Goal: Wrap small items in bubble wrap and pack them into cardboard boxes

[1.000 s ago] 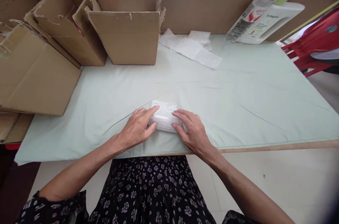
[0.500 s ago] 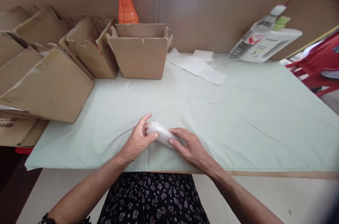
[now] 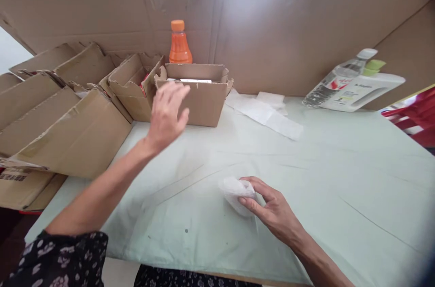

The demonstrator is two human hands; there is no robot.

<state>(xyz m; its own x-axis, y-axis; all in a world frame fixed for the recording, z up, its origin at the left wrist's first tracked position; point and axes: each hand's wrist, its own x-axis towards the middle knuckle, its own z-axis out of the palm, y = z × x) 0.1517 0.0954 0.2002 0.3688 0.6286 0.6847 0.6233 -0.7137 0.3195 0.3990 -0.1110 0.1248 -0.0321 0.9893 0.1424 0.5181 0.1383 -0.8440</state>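
In the head view, a bubble-wrapped roll (image 3: pixel 235 193) sits low over the table, pinched at its right end by my right hand (image 3: pixel 268 208). What lies inside the wrap is hidden. My left hand (image 3: pixel 168 112) is raised, fingers apart and holding nothing, in front of a small open cardboard box (image 3: pixel 204 108). Part of that box's left front is covered by the hand. A white flat item (image 3: pixel 195 81) shows just above the box's front edge.
More open cardboard boxes (image 3: pixel 78 131) crowd the left side. An orange bottle (image 3: pixel 180 47) stands behind. White sheets (image 3: pixel 265 115) lie at the back. A clear bottle (image 3: pixel 335 79) and a white jug (image 3: pixel 365 92) lean at the back right. Pale green cloth (image 3: pixel 322 178) covers the table.
My left hand has let go of the wrapped roll and moved up and forward to the box. The roll stays in my right hand, turned more end-on. The view has tilted upward.
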